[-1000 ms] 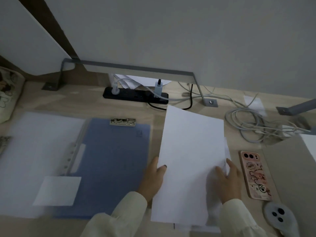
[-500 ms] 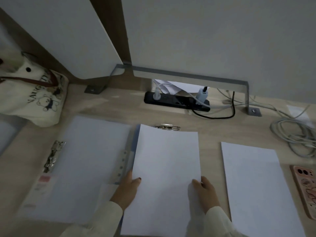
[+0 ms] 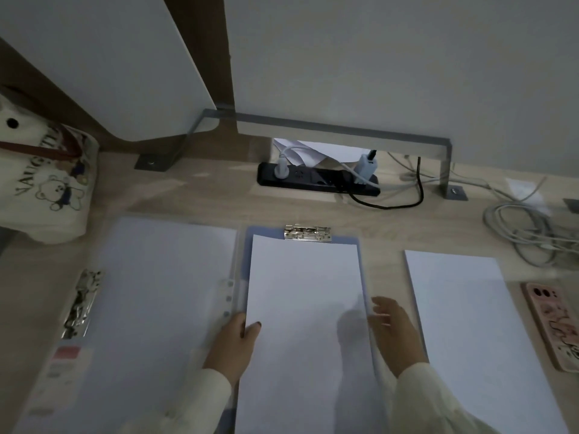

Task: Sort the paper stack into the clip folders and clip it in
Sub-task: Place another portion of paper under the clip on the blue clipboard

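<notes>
I saw the left hand point(image 3: 233, 343) pinching the sheet point(image 3: 305, 286) at its nine o'clock edge on the blue folder point(image 3: 263, 232); the right hand point(image 3: 394, 330), at three o'clock, had its fingers spread loose.

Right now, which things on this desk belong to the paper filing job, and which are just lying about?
For the job: sheet, pinched by the left hand; blue folder and its clip; second folder; paper stack; right hand, open beside the sheet.

Lying about: phone; power strip; cables; tote bag.
</notes>
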### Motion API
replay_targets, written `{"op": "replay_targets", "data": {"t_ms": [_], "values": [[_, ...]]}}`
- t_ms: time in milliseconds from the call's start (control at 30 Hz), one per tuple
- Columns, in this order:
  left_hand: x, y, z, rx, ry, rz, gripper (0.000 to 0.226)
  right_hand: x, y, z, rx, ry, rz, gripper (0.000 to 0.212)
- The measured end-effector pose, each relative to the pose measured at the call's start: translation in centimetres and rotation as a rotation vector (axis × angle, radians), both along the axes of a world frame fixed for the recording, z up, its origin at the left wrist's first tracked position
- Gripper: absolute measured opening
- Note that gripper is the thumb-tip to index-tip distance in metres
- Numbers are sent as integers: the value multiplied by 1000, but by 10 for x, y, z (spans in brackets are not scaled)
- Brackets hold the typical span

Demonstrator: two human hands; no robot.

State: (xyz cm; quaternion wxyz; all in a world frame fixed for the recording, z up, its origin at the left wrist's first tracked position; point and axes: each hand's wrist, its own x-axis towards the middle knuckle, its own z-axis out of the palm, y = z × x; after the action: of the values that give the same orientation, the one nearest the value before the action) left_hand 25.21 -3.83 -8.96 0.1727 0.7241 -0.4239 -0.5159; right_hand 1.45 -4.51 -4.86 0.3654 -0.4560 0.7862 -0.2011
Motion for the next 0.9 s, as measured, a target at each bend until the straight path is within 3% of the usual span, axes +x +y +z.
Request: {"op": "replay_targets", "data": {"t_ms": [133,233,300,567,900], "values": [[0,1,0,1,47,42,29,18,-46,25,-17,60,351,30],[-1,1,-2,-6,43,52,27,33,-80,37,223,46,641,33],[0,1,-3,-4,17,47,29,31,-87,42,335,12,724,32],[0,3,-3,-14,26,72,30,40,-136,8,-63,293,676,48],[-3,14,-1,8,49,67,19,42,-130,-26,-189,386,733,49]]}}
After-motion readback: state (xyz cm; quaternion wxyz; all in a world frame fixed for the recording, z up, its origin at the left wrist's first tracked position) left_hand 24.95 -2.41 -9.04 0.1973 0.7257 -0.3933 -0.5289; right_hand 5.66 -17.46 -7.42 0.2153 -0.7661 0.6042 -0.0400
